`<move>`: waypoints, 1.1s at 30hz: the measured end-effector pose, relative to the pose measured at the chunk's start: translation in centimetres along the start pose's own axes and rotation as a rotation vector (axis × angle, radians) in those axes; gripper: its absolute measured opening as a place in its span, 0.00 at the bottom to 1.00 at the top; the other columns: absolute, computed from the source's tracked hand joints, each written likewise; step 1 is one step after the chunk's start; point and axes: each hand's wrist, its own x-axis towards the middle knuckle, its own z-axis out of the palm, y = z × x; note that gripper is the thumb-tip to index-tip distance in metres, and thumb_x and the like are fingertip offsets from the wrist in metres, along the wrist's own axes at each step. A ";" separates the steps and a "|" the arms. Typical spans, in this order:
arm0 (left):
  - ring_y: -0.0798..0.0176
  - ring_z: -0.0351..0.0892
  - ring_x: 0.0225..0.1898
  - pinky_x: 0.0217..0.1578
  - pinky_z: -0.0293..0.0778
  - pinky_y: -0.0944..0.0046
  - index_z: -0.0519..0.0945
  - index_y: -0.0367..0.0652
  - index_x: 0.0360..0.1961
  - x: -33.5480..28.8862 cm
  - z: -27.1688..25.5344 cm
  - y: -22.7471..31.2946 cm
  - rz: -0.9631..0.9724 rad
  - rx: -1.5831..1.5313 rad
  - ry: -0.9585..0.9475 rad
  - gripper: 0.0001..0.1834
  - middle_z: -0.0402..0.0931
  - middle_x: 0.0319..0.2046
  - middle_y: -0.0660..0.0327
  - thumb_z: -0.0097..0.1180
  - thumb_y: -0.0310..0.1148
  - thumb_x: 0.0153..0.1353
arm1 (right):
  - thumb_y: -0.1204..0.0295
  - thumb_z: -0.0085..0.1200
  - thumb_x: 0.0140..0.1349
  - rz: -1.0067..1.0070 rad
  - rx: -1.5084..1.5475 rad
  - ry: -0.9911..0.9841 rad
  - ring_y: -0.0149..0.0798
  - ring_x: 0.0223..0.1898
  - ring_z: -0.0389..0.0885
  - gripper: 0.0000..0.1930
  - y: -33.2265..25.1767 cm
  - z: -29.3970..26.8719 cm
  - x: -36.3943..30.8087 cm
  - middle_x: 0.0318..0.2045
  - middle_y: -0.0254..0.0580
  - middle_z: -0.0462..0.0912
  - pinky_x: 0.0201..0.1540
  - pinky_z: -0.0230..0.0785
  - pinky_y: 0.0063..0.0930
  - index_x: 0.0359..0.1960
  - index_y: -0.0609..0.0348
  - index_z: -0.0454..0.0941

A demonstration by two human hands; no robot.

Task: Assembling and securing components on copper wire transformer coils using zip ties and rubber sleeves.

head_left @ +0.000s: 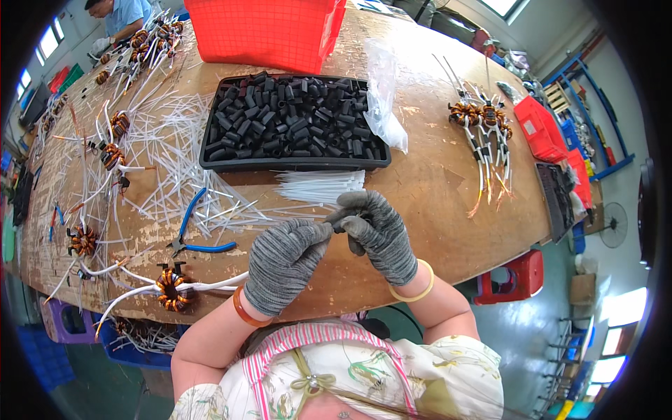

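Pinching small dark piece [337,227] mid-frame, your right hand [378,238] met left hand [285,262], its fingers pressed together; piece's long axis, direction couldn't be told.

There were two grey-gloved hands [283,262], two bracelets [245,311], one pair of blue-handled pliers [185,225], one red stool [530,275], one fan [614,225] and one co-worker [129,15].

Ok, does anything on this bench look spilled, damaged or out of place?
Yes: thin white strips lie strewn left of the black tray, messy beside the aligned white bundle in front of it. The wooden tabletop also looks scuffed.
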 end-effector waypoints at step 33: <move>0.54 0.75 0.27 0.30 0.70 0.59 0.81 0.44 0.40 -6.8 -6.3 -1.7 -0.154 0.323 -0.191 0.14 0.75 0.24 0.58 0.63 0.35 0.51 | 0.72 0.63 0.54 0.178 0.060 -0.229 0.24 0.35 0.75 0.16 3.4 2.3 0.7 0.35 0.34 0.82 0.36 0.68 0.16 0.45 0.60 0.77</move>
